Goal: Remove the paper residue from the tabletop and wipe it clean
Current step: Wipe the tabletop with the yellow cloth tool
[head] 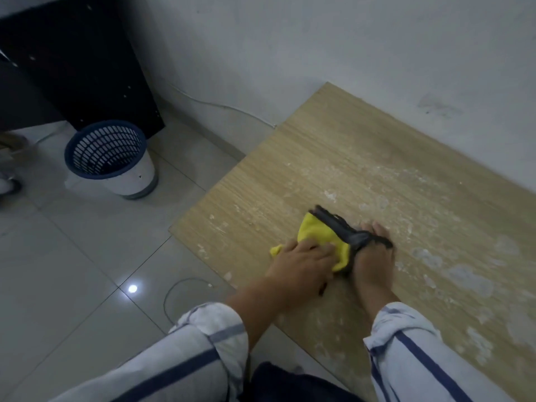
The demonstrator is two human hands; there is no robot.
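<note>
A light wooden tabletop (333, 152) stands against the white wall, flecked with whitish paper residue (470, 278) that is thickest on its right half. A yellow cloth with a dark grey edge (319, 233) lies on the table near the left front corner. My left hand (301, 262) presses flat on the cloth's yellow part. My right hand (372, 256) lies beside it, with the dark edge of the cloth bunched between thumb and fingers.
A white wastebasket with a blue mesh rim (110, 158) stands on the grey tiled floor to the left. A dark cabinet (75, 62) is behind it. A thin cable (174, 288) loops on the floor by the table's edge.
</note>
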